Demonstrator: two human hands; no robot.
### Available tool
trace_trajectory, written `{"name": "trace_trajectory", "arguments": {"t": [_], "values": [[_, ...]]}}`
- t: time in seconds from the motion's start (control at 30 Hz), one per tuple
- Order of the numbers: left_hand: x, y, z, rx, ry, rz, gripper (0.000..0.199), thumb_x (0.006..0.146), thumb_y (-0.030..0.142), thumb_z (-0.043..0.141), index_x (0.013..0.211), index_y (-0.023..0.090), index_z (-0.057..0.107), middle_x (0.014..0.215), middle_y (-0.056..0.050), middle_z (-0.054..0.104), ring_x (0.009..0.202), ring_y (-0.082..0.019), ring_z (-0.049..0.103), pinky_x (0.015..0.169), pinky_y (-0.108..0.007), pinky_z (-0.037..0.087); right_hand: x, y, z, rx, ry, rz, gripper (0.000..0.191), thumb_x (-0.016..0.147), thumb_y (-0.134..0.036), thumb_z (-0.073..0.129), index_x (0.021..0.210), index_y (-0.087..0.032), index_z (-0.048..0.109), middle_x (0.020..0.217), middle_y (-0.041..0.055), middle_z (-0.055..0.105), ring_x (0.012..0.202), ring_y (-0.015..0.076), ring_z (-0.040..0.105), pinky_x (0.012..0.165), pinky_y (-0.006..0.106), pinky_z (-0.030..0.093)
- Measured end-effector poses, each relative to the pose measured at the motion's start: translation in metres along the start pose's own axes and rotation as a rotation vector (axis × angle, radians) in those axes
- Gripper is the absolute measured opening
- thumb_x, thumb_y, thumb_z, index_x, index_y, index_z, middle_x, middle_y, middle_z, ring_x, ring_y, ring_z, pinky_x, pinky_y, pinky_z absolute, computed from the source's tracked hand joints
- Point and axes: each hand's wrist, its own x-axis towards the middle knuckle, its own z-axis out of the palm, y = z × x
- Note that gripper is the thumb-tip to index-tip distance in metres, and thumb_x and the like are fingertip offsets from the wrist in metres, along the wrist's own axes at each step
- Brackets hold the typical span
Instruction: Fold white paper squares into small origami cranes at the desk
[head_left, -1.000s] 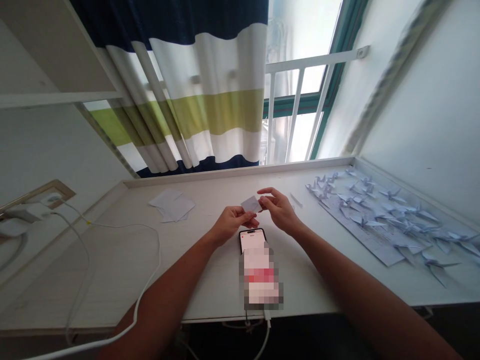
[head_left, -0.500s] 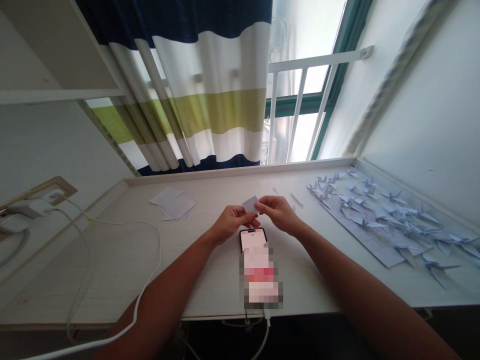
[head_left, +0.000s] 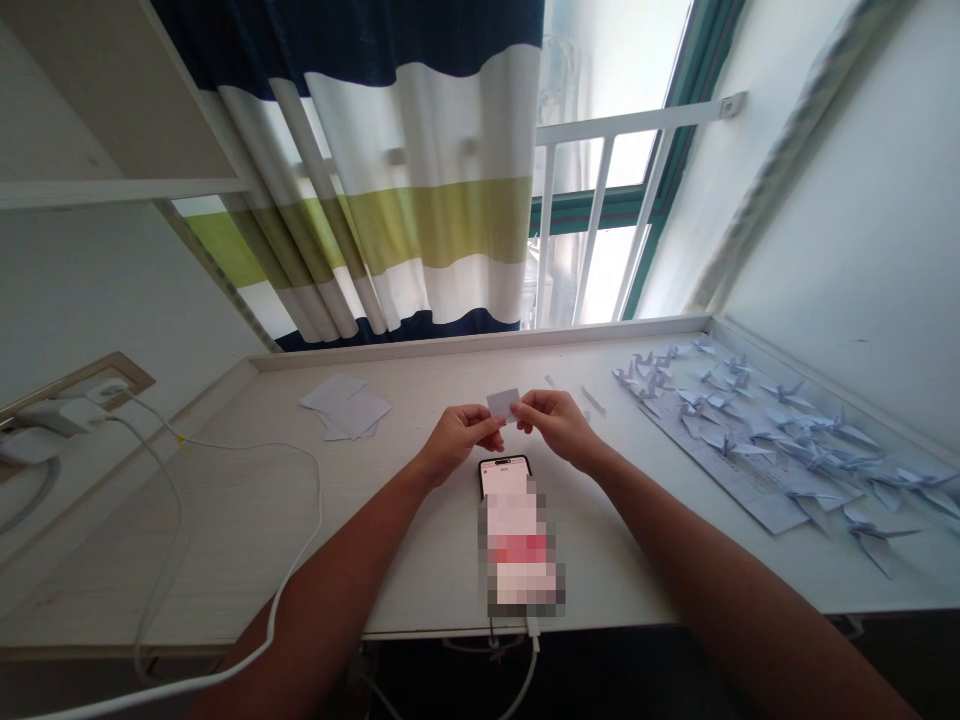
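Striped curtain [head_left: 435, 220] | teal-framed window [head_left: 660, 190], daylight | white railing [head_left: 637, 122] | pale walls [head_left: 855, 220]

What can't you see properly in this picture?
All in the head view:
- The screen of the phone: mostly covered by blurry squares.
- Any folds in the held paper: too small, partly behind fingers of the left hand and right hand.
- Writing on the sheet under the paper birds: too small, partly covered.
- Outside the window: partly behind the curtain.

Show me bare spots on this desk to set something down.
Bare: below the loose sheets, between the white cable and left arm; also between right arm and the folded paper birds. Crowded: the right end, under those birds, and the middle, around the phone.
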Motion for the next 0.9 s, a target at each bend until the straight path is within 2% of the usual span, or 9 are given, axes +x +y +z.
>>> {"name": "trace_trajectory", "arguments": {"t": [0.1,0.17,0.27,0.37,0.43,0.57,0.73,0.9], "values": [[0.0013,-0.0008,-0.0026,0.01,0.065,0.036,0.028,0.081,0.041,0.075,0.078,0.014,0.066,0.061,0.0,0.062,0.057,-0.012,0.059,0.061,-0.027,0.05,0.0002,0.0013,-0.0006,-0.041,-0.053,0.054,0.038,0.085,-0.05,0.069,0.07,-0.015,0.066,0.067,0.0029,0.065,0.063,0.0137,0.056,0.065,0.03,0.046],[0.0016,-0.0006,-0.0038,0.04,0.079,0.053,0.027,0.082,0.04,0.072,0.077,0.015,0.065,0.063,0.0,0.062,0.059,-0.012,0.058,0.059,-0.025,0.049,0.0006,0.0024,-0.0011,-0.033,-0.072,0.053,0.034,0.085,-0.048,0.07,0.081,-0.014,0.07,0.074,0.0039,0.068,0.067,0.0146,0.059,0.067,0.031,0.048],[0.0011,0.0005,-0.0033,0.073,0.021,0.041,0.028,0.082,0.04,0.072,0.075,0.015,0.062,0.072,-0.003,0.067,0.07,-0.015,0.065,0.063,-0.027,0.052,0.001,0.0035,-0.0016,0.015,-0.067,0.0,0.036,0.085,-0.044,0.072,0.107,-0.016,0.072,0.084,0.0045,0.071,0.075,0.0163,0.064,0.072,0.032,0.053],[0.0,0.001,0.0001,0.044,-0.052,0.005,0.033,0.081,0.045,0.074,0.08,0.014,0.063,0.081,-0.007,0.071,0.078,-0.019,0.071,0.068,-0.031,0.056,0.001,0.0036,-0.0017,0.048,-0.068,-0.04,0.037,0.084,-0.044,0.073,0.108,-0.017,0.072,0.09,0.006,0.073,0.078,0.0178,0.067,0.073,0.034,0.055],[-0.0005,0.0009,0.0026,0.016,-0.069,-0.005,0.037,0.08,0.048,0.075,0.084,0.013,0.063,0.084,-0.009,0.073,0.081,-0.022,0.073,0.071,-0.034,0.057,0.0007,0.0031,-0.0021,0.041,-0.049,-0.048,0.036,0.084,-0.045,0.073,0.107,-0.017,0.073,0.086,0.0057,0.073,0.072,0.0171,0.067,0.067,0.033,0.055],[-0.0007,0.0002,0.0043,0.0,-0.054,0.015,0.04,0.081,0.05,0.076,0.09,0.012,0.066,0.084,-0.01,0.075,0.087,-0.025,0.075,0.074,-0.036,0.058,0.0,0.0006,-0.0032,-0.029,-0.017,-0.055,0.041,0.085,-0.043,0.072,0.117,-0.017,0.071,0.07,0.0003,0.067,0.056,0.014,0.061,0.056,0.03,0.052],[0.0006,-0.0009,0.0014,-0.002,-0.055,0.024,0.043,0.081,0.051,0.076,0.092,0.011,0.069,0.088,-0.013,0.077,0.086,-0.026,0.076,0.074,-0.036,0.058,-0.0005,-0.0012,-0.0012,-0.004,-0.024,-0.088,0.036,0.086,-0.043,0.071,0.113,-0.018,0.071,0.08,0.0024,0.069,0.063,0.0154,0.065,0.061,0.032,0.056],[0.0007,-0.0015,0.0007,-0.011,-0.081,0.025,0.044,0.081,0.053,0.075,0.092,0.011,0.069,0.091,-0.014,0.078,0.081,-0.024,0.076,0.072,-0.034,0.058,0.0008,0.0035,0.0004,0.083,-0.021,-0.087,0.025,0.085,-0.043,0.072,0.09,-0.018,0.067,0.081,0.0015,0.066,0.066,0.0156,0.066,0.063,0.033,0.057]]}}
